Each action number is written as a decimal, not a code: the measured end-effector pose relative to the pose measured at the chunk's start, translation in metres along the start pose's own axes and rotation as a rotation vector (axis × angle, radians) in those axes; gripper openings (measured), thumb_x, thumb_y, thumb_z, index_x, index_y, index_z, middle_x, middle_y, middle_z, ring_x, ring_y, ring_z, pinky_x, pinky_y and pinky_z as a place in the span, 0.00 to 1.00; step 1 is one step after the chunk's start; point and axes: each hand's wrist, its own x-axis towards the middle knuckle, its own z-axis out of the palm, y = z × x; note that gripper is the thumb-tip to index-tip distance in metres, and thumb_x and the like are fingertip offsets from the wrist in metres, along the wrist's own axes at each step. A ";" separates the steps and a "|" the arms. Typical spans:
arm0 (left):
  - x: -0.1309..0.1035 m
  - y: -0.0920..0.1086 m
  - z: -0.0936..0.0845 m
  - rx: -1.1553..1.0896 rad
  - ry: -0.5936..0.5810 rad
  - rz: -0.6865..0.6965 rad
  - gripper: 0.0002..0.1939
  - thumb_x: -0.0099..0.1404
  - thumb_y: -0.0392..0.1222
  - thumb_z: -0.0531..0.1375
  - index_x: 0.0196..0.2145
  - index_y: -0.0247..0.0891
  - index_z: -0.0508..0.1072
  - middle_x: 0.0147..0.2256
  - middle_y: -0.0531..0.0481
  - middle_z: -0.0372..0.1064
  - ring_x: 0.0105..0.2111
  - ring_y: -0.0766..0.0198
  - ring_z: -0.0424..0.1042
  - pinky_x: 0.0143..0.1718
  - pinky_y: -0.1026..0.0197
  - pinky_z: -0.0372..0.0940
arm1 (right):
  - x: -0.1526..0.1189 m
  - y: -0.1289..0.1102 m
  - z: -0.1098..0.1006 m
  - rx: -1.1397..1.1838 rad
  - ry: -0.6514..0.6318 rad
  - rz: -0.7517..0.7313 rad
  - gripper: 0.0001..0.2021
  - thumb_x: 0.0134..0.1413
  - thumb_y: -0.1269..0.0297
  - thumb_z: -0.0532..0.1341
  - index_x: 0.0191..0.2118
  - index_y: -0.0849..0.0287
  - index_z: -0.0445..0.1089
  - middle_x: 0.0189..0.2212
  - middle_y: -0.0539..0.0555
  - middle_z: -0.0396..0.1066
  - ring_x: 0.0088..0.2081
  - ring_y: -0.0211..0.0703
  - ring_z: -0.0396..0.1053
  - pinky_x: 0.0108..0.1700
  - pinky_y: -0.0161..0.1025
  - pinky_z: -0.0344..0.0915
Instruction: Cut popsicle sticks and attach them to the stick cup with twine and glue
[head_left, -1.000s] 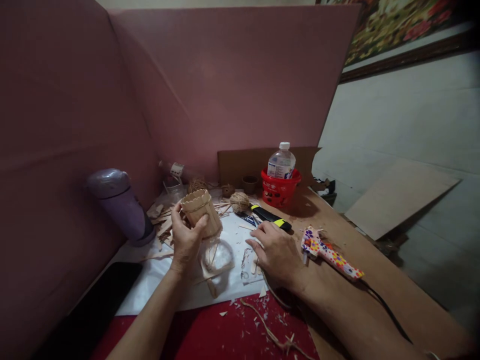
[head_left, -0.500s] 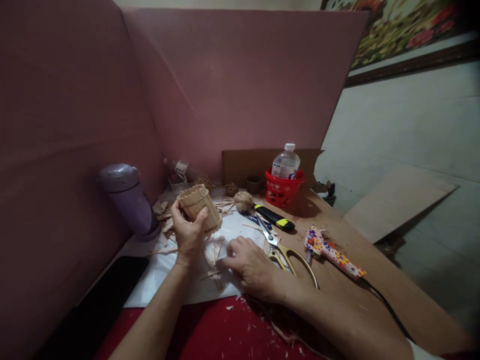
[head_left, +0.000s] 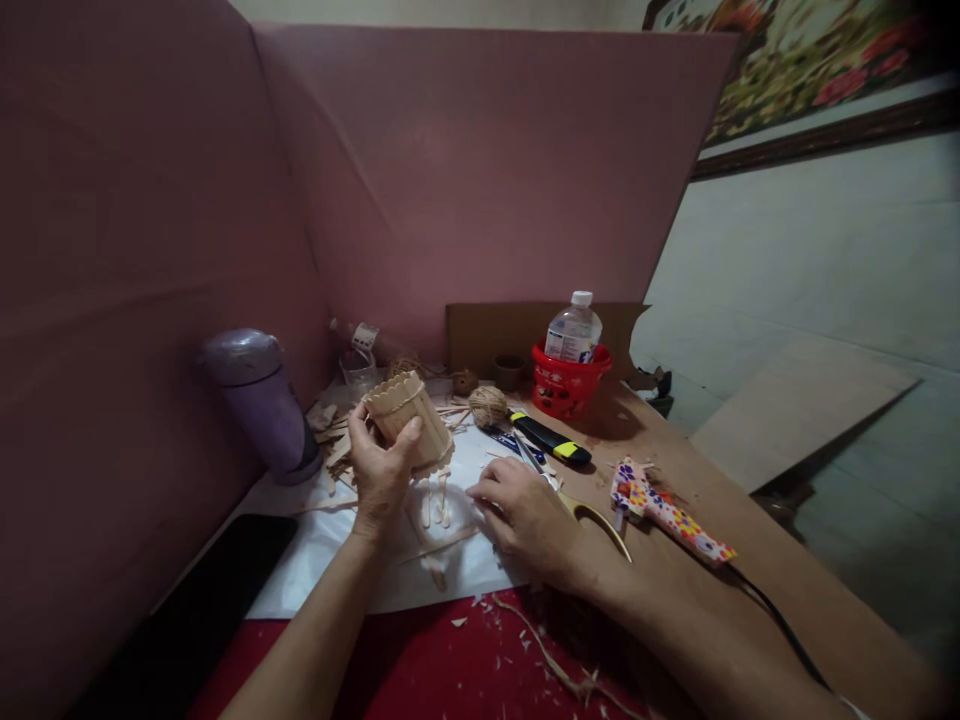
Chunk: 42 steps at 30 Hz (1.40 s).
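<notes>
My left hand [head_left: 382, 470] is wrapped round a small container made of craft sticks [head_left: 412, 420], tilted above the white paper [head_left: 292, 575], its scalloped edge up and to the left. Below it, several craft sticks [head_left: 435, 500] lie on the paper. To their right hovers my right hand [head_left: 529, 520], loosely bent, fingers reaching left with nothing visible in them. It partly covers gold-handled scissors [head_left: 600, 525]. Just beyond are a black and yellow utility knife [head_left: 551, 437] and a ball of twine [head_left: 487, 406].
At left stand a purple flask [head_left: 262, 410] and a dark phone-like slab [head_left: 236, 565]. A red bucket [head_left: 566, 390] holds a plastic bottle [head_left: 574, 330]. Right of the scissors lies a flower-patterned glue gun [head_left: 667, 510] with its cord. Wood scraps and twine litter the red cloth [head_left: 420, 660].
My right hand has moved right, away from the loose sticks and over the scissors. Several sticks on the paper show more plainly. The left hand still holds the container, shifted slightly right.
</notes>
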 end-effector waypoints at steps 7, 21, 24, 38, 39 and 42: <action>0.012 -0.001 -0.007 -0.091 0.097 -0.031 0.26 0.51 0.44 0.65 0.47 0.40 0.63 0.41 0.47 0.68 0.38 0.60 0.71 0.40 0.58 0.67 | -0.010 0.020 -0.007 0.034 0.179 0.167 0.09 0.60 0.68 0.56 0.36 0.59 0.74 0.33 0.53 0.69 0.38 0.42 0.64 0.43 0.38 0.58; -0.018 -0.018 0.017 0.007 -0.231 -0.128 0.30 0.50 0.41 0.66 0.50 0.40 0.61 0.45 0.45 0.68 0.44 0.57 0.69 0.45 0.55 0.65 | -0.009 0.021 -0.009 -0.077 0.189 0.346 0.09 0.59 0.68 0.56 0.30 0.57 0.74 0.32 0.53 0.72 0.38 0.43 0.66 0.40 0.37 0.57; -0.021 -0.027 0.025 0.022 -0.381 -0.083 0.31 0.47 0.39 0.66 0.49 0.38 0.62 0.46 0.44 0.67 0.48 0.54 0.67 0.49 0.54 0.62 | -0.007 0.027 -0.009 -0.058 0.226 0.416 0.10 0.59 0.68 0.56 0.29 0.57 0.74 0.31 0.53 0.72 0.38 0.43 0.67 0.39 0.37 0.58; -0.019 -0.029 0.030 -0.045 -0.595 -0.153 0.29 0.46 0.34 0.65 0.47 0.38 0.65 0.44 0.46 0.69 0.45 0.58 0.69 0.46 0.59 0.63 | -0.008 0.033 0.003 0.159 0.296 0.246 0.08 0.55 0.75 0.56 0.36 0.60 0.72 0.35 0.55 0.70 0.40 0.43 0.65 0.44 0.40 0.61; -0.018 -0.029 0.029 -0.037 -0.600 -0.153 0.29 0.47 0.34 0.65 0.48 0.37 0.65 0.44 0.46 0.69 0.45 0.58 0.69 0.46 0.59 0.63 | -0.007 0.033 0.003 0.177 0.303 0.240 0.09 0.55 0.75 0.56 0.36 0.60 0.72 0.35 0.55 0.70 0.40 0.43 0.66 0.44 0.40 0.62; -0.018 -0.032 0.029 -0.027 -0.599 -0.159 0.29 0.47 0.34 0.65 0.48 0.37 0.65 0.45 0.45 0.69 0.44 0.58 0.69 0.45 0.59 0.64 | -0.005 0.033 0.003 0.277 0.330 0.241 0.11 0.53 0.78 0.55 0.36 0.60 0.72 0.36 0.55 0.71 0.40 0.42 0.67 0.43 0.39 0.62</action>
